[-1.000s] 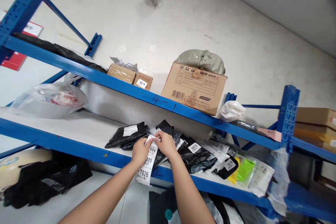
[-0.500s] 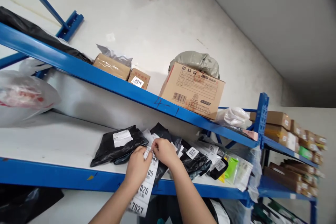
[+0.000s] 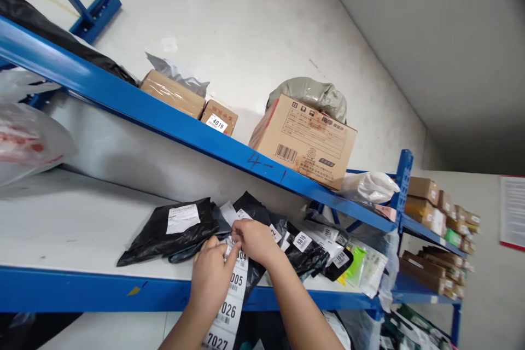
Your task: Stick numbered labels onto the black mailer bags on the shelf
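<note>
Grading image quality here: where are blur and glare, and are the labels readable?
Head view: the plastic bag at the left edge looks soft; head view: the taped carton and blue upper beam show shiny highlights; head view: 7027 on the label strip is readable, though the left hand hides digits above it.

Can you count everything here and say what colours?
label strip: 1, white, bottom centre
black parcels: several, black, lower shelf
green packet: 1, green, lower shelf
white packet: 1, white, beside green packet
clear bag: 1, whitish, lower shelf, left
small boxes: 2, brown, upper shelf
silver wrap: 1, grey, behind small boxes
big box: 1, brown, upper shelf
grey bag: 1, grey, big box's top edge
white bag: 1, white, upper shelf
long parcel: 1, black, upper shelf
far boxes: many, brown, right side
notice: 1, white and red, far right
rack: count unclear, blue, throughout
left hand, right hand: 2, bare, on label strip
</note>
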`<state>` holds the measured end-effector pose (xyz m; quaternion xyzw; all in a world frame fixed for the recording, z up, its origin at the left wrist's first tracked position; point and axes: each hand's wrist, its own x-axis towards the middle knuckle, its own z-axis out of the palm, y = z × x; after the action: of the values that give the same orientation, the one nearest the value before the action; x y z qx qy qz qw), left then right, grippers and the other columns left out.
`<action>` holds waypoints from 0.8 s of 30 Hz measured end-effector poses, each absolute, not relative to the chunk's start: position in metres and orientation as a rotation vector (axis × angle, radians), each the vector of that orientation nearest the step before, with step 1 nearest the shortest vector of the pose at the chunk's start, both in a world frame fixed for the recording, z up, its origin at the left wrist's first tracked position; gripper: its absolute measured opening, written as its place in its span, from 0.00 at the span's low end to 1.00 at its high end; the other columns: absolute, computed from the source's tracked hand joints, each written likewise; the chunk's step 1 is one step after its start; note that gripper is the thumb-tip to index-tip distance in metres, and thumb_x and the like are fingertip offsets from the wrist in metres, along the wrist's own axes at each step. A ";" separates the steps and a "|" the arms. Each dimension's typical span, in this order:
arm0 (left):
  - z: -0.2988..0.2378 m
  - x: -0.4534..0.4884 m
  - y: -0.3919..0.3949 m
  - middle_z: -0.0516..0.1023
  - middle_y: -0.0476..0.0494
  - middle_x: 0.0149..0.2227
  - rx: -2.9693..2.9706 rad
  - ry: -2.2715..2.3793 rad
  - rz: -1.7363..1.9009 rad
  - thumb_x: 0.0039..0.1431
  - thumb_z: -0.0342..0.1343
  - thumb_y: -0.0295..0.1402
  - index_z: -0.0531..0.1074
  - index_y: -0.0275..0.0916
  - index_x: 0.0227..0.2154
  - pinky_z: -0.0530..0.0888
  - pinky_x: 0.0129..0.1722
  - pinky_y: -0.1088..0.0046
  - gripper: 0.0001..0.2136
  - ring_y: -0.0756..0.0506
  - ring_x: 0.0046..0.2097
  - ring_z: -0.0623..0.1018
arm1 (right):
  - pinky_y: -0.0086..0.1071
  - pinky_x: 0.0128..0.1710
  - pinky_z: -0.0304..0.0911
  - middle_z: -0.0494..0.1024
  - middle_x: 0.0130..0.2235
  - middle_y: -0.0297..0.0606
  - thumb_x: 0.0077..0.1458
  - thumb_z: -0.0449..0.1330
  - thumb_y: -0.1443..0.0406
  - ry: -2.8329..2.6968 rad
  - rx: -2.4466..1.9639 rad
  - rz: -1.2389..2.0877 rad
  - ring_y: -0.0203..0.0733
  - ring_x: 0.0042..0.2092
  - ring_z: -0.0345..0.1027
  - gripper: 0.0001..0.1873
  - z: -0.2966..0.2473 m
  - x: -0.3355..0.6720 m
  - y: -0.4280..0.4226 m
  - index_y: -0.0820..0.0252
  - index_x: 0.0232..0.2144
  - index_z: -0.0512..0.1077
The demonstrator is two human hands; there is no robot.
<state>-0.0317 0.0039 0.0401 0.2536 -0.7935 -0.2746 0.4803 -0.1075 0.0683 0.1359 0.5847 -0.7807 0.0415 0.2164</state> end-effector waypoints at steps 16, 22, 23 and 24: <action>0.043 -0.008 0.022 0.67 0.47 0.22 0.694 -2.017 -0.841 0.60 0.42 0.46 0.59 0.41 0.19 0.53 0.28 0.71 0.18 0.46 0.27 0.65 | 0.31 0.31 0.53 0.77 0.38 0.37 0.57 0.51 0.65 -2.187 1.528 0.105 0.42 0.40 0.71 0.10 0.127 -0.103 0.072 0.54 0.33 0.73; 0.034 0.009 0.041 0.59 0.50 0.17 0.652 -2.077 -1.001 0.57 0.40 0.49 0.50 0.40 0.16 0.51 0.26 0.71 0.21 0.48 0.23 0.61 | 0.32 0.32 0.56 0.76 0.39 0.37 0.58 0.52 0.64 -2.168 1.494 0.107 0.42 0.40 0.71 0.09 0.120 -0.104 0.073 0.53 0.34 0.74; 0.033 0.013 0.044 0.59 0.50 0.17 0.623 -2.085 -1.018 0.56 0.40 0.51 0.50 0.40 0.16 0.51 0.26 0.71 0.22 0.48 0.23 0.61 | 0.32 0.32 0.57 0.75 0.40 0.38 0.58 0.53 0.64 -2.173 1.484 0.100 0.43 0.40 0.72 0.09 0.119 -0.103 0.074 0.53 0.35 0.74; 0.031 0.019 0.046 0.60 0.50 0.17 0.604 -2.084 -1.011 0.56 0.40 0.52 0.51 0.40 0.16 0.52 0.26 0.71 0.22 0.48 0.24 0.61 | 0.32 0.32 0.58 0.74 0.42 0.39 0.57 0.54 0.64 -2.176 1.468 0.100 0.43 0.39 0.71 0.09 0.118 -0.102 0.075 0.53 0.38 0.73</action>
<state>0.0187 0.0458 0.0313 0.2348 -0.8104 -0.3933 0.3652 -0.1018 0.0750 0.1184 0.5406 -0.8010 0.0368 0.2546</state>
